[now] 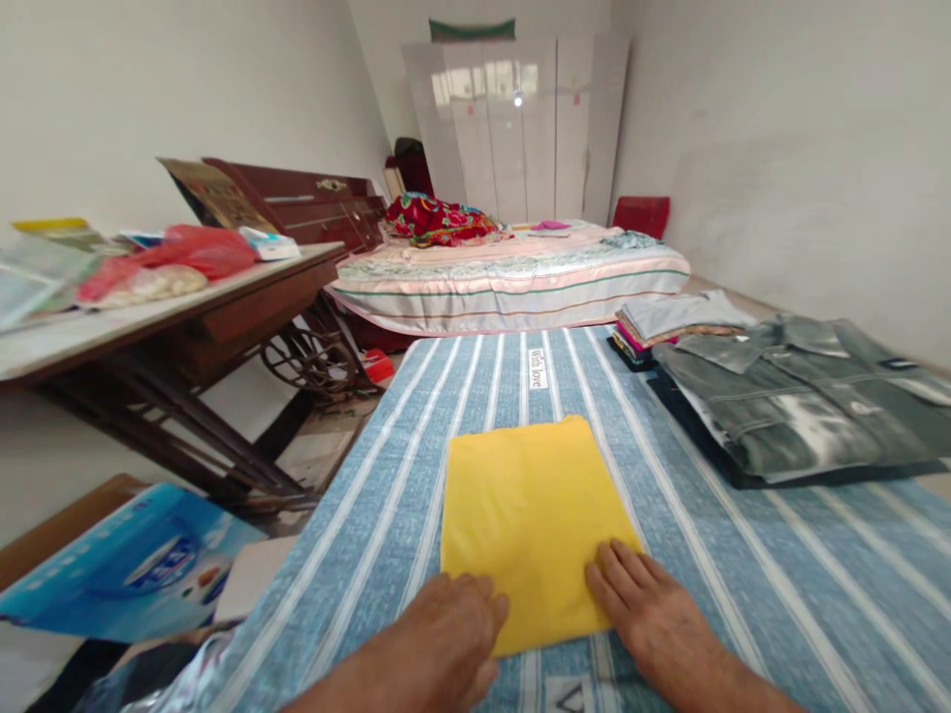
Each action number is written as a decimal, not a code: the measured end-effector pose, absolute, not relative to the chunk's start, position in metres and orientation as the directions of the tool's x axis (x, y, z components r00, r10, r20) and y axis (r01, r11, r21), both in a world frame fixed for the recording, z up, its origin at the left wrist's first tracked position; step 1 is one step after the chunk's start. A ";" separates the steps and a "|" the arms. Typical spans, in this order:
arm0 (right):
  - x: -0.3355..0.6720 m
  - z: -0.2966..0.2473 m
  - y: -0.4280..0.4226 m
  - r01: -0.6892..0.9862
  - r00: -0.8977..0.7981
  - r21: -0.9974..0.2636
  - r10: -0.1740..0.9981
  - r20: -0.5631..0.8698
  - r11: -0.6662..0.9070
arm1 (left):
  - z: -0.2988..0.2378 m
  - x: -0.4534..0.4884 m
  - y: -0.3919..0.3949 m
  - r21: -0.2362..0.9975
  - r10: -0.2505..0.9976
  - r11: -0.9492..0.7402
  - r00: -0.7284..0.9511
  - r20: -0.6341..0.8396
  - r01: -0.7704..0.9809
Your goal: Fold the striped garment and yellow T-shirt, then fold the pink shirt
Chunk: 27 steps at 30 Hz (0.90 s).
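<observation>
A yellow cloth (531, 515), folded into a flat rectangle, lies on the blue-and-white striped bedcover (401, 465) in front of me. At its near left corner is my left hand (450, 629), fingers curled over the edge and thumb lower down; that corner is hidden under the hand. My right hand (654, 609) rests with its fingers stretched flat on the near right edge of the cloth. Whether the cloth is a shirt or another garment cannot be made out.
On the right lie a folded grey-green denim jacket (809, 396) and a stack of folded clothes (676, 322). A sewing machine table (245, 297) with bags on it stands left, above a blue carton (141, 564). Behind are another bed (512, 282) and a wardrobe (512, 139).
</observation>
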State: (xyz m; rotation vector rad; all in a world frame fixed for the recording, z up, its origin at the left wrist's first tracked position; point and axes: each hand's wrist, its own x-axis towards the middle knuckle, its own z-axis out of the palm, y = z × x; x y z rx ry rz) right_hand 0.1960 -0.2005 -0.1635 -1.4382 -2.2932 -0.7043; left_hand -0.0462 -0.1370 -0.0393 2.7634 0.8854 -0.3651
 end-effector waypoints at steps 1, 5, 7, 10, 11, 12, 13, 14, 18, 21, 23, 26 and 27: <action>0.196 -0.162 -0.200 0.904 -0.426 0.228 0.735 0.527 0.361 | -0.032 -0.039 -0.127 0.171 0.494 -0.814 0.817 -0.297 0.555; 0.194 -0.159 -0.199 0.907 -0.419 0.221 0.737 0.531 0.357 | -0.037 0.014 -0.084 0.355 0.391 -0.851 0.918 -0.064 0.388; 0.193 -0.158 -0.199 0.912 -0.410 0.210 0.739 0.535 0.353 | -0.057 0.042 -0.068 0.417 0.337 -0.865 0.939 0.068 0.280; 0.192 -0.156 -0.198 0.916 -0.397 0.193 0.736 0.549 0.351 | -0.093 0.069 -0.053 0.428 0.251 -0.884 0.963 0.099 0.187; 0.192 -0.155 -0.197 0.917 -0.395 0.187 0.729 0.559 0.353 | -0.102 0.073 -0.050 0.420 0.232 -0.891 0.969 0.089 0.174; 0.192 -0.153 -0.197 0.917 -0.392 0.181 0.719 0.574 0.356 | -0.110 0.075 -0.047 0.413 0.217 -0.896 0.973 0.082 0.165; 0.192 -0.152 -0.196 0.916 -0.391 0.176 0.706 0.591 0.360 | -0.116 0.075 -0.045 0.410 0.206 -0.898 0.975 0.080 0.157; 0.193 -0.151 -0.196 0.915 -0.391 0.173 0.694 0.605 0.364 | -0.120 0.074 -0.044 0.412 0.198 -0.899 0.977 0.085 0.146; 0.194 -0.148 -0.198 0.913 -0.394 0.169 0.701 0.594 0.371 | -0.121 0.069 -0.044 0.457 0.231 -0.879 0.961 0.155 0.138; 0.196 -0.149 -0.199 0.910 -0.400 0.162 0.711 0.578 0.381 | -0.115 0.062 -0.047 0.508 0.328 -0.841 0.922 0.205 0.187; 0.197 -0.149 -0.200 0.907 -0.404 0.155 0.706 0.581 0.391 | -0.111 0.054 -0.049 0.562 0.356 -0.805 0.912 0.202 0.189; 0.198 -0.149 -0.199 0.901 -0.411 0.131 0.715 0.565 0.414 | -0.108 0.042 -0.049 0.670 0.317 -0.730 0.935 0.158 0.134; 0.198 -0.150 -0.198 0.899 -0.413 0.122 0.722 0.555 0.421 | -0.108 0.038 -0.048 0.704 0.305 -0.700 0.942 0.144 0.119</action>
